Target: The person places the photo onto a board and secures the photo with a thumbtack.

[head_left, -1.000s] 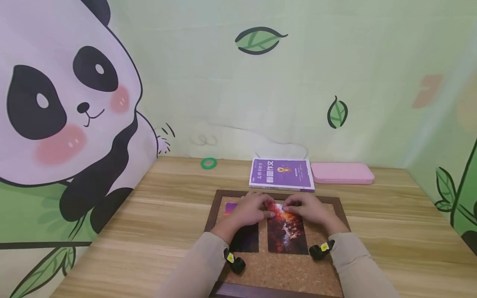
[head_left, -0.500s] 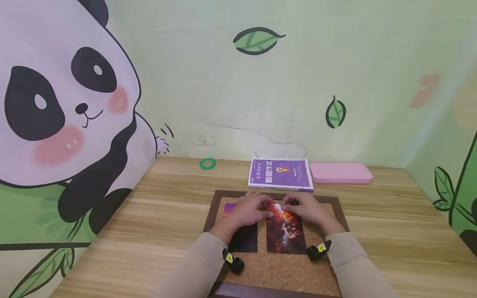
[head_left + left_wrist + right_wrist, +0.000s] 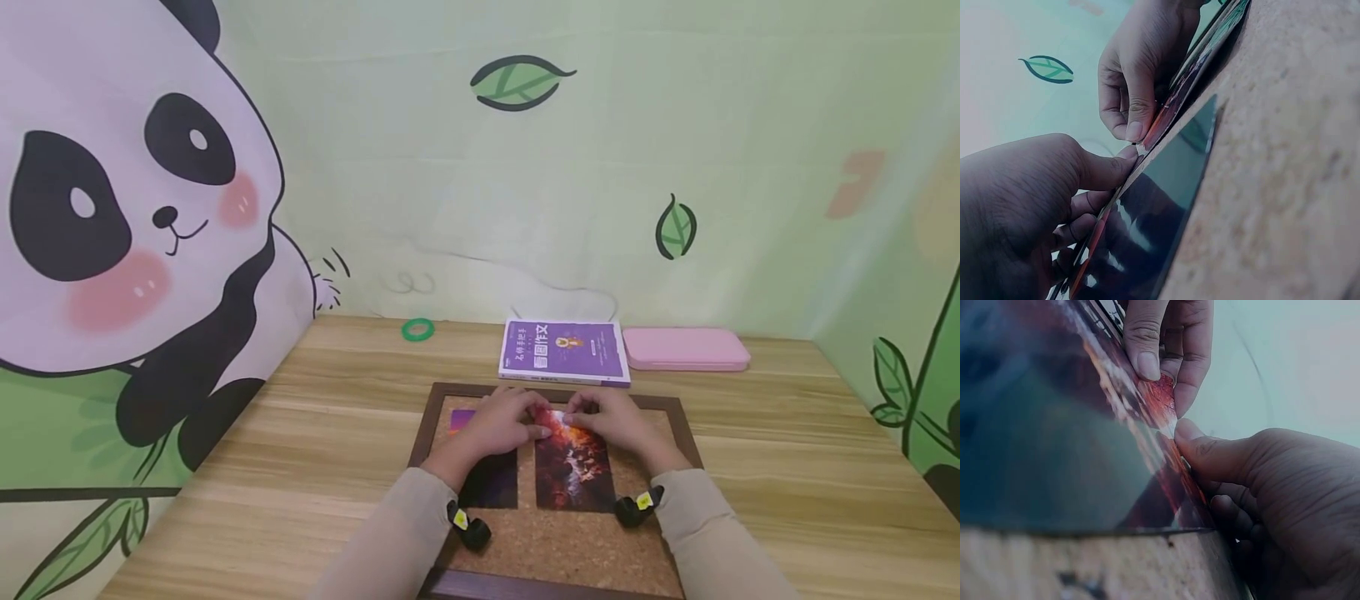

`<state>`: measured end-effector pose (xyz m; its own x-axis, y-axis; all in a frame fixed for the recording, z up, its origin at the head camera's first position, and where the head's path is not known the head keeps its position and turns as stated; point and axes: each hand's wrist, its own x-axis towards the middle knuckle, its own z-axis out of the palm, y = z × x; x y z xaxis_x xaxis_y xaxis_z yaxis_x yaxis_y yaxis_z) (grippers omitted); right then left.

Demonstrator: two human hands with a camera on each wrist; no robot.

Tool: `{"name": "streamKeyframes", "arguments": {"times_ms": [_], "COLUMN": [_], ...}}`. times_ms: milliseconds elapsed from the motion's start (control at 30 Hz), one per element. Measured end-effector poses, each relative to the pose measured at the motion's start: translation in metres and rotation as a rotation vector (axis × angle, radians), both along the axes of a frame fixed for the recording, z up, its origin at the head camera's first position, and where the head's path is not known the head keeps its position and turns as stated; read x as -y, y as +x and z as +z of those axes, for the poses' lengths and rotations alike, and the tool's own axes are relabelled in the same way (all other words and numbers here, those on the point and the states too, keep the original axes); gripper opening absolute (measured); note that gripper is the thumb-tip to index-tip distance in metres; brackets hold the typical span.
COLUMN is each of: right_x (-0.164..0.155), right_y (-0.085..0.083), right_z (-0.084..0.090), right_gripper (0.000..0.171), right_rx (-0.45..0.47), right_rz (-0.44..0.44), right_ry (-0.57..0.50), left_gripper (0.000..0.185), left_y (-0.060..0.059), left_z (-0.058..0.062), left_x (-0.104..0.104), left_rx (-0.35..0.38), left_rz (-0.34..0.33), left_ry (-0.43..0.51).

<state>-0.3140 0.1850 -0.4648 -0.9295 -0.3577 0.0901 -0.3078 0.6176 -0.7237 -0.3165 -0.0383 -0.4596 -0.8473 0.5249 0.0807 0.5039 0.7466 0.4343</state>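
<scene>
A glossy photo card (image 3: 573, 477) with a fiery red and black print lies against a cork board (image 3: 558, 543) in a brown wooden frame. My left hand (image 3: 501, 421) pinches the card near its top left corner, its thumb on the printed face (image 3: 1141, 403). At the middle of the top edge my right hand (image 3: 617, 418) pinches the card between thumb and curled fingers. The two thumbs nearly meet in the left wrist view. A second, purple and dark photo card (image 3: 491, 483) lies on the board to the left, partly covered by my left hand and forearm.
Behind the board lie a purple book (image 3: 564, 350) and a pink case (image 3: 686, 348). A green ring (image 3: 417, 330), possibly a tape roll, sits farther left on the wooden table (image 3: 322, 467). A wall printed with a panda and leaves stands behind.
The right fingertips have shifted slightly left along the card's top edge. The left hand keeps its place, and the whole head view has drifted slightly.
</scene>
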Motion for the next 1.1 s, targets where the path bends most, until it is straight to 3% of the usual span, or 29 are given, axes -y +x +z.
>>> {"name": "streamKeyframes", "arguments": {"times_ms": [433,700,1100], "right_x": [-0.0033,-0.0017,0.0020], "right_y": [-0.0011,0.0004,-0.0027], "right_z": [-0.0016,-0.0021,-0.0022], "right_gripper": [0.005,0.008,0.013], "right_rx": [0.001,-0.025,0.020], "right_rz": [0.027,-0.022,-0.111], "right_ry": [0.002,0.013,0.025], "left_gripper": [0.040,0.038,0.038], "left_y": [-0.0005,0.0014,0.0040], "left_z": [-0.0010,-0.0003,0.0053], "left_x": [-0.0003,-0.0006,-0.0009], "left_rx": [-0.001,0.001,0.034], "left_rz": [-0.004,0.000,0.011], "left_ry": [0.001,-0.004,-0.003]}}
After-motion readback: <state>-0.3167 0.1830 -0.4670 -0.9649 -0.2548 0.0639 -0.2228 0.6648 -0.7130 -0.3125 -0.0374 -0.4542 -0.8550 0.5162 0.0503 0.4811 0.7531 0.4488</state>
